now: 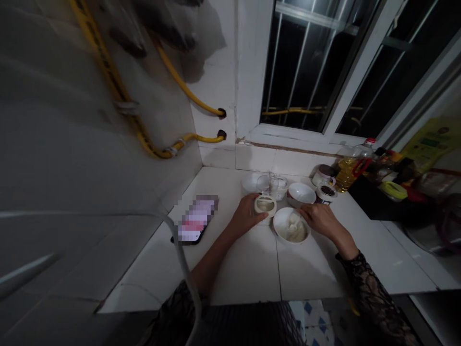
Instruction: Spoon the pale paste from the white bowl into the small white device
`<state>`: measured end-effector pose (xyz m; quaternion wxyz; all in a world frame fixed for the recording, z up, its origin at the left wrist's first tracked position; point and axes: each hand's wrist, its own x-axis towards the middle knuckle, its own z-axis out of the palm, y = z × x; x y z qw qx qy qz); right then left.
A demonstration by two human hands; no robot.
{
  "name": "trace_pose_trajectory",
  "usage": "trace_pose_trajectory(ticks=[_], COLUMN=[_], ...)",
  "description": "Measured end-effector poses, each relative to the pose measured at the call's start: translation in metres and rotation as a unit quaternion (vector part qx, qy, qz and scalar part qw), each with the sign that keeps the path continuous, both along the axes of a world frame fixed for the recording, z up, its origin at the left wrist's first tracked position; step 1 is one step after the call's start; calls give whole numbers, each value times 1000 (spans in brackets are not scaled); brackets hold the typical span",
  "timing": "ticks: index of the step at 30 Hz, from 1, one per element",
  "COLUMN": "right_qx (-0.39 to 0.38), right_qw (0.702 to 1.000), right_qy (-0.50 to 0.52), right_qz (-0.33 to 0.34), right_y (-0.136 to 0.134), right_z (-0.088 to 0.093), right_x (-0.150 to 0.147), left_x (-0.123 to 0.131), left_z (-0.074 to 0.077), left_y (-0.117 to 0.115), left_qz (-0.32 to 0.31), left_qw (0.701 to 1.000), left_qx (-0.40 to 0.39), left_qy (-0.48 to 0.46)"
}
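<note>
Left hand (247,214) is wrapped around the side of a small cream tub (265,205), fingers closed on its wall. The tub is kept upright with the mouth up, probably so the contents stay in and the opening stays visible. Right hand (320,218) is narrowed to a pinch on what looks like a pale spoon (296,222); blur leaves the handle hard to make out. The spoon's tip is sunk in white stuff in a white bowl (276,229), which sits flat on the tiled counter (252,269), just beside the tub and directly under the right fingertips. The bowl is judged to be left unheld because it rests steady by itself. Just beyond both grips a second bowl (301,193), a glass (277,185) and two jars are clustered within reach. A phone (197,218) lies outboard of the left grip, well apart.
</note>
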<state>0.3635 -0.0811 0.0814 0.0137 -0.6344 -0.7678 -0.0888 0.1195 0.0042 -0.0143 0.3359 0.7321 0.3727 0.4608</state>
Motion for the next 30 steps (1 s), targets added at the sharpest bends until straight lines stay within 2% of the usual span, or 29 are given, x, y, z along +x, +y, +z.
trace_pose_trajectory(ticks=[6, 15, 24, 30], right_qx=[-28, -29, 7, 6], right_qw=[994, 983, 949, 930], right_qy=[107, 177, 309, 360], right_qz=[-27, -21, -57, -73], right_y=[2, 1, 4, 5], right_z=[-12, -23, -21, -29], right_x=[5, -8, 14, 17], left_x=[-1, -2, -1, -2], left_z=[0, 2, 3, 4], left_y=[0, -1, 0, -1], left_qz=[-7, -8, -7, -5], left_qw=[1000, 1000, 1000, 1000], left_qx=[3, 3, 5, 2], left_qy=[0, 8, 9, 15])
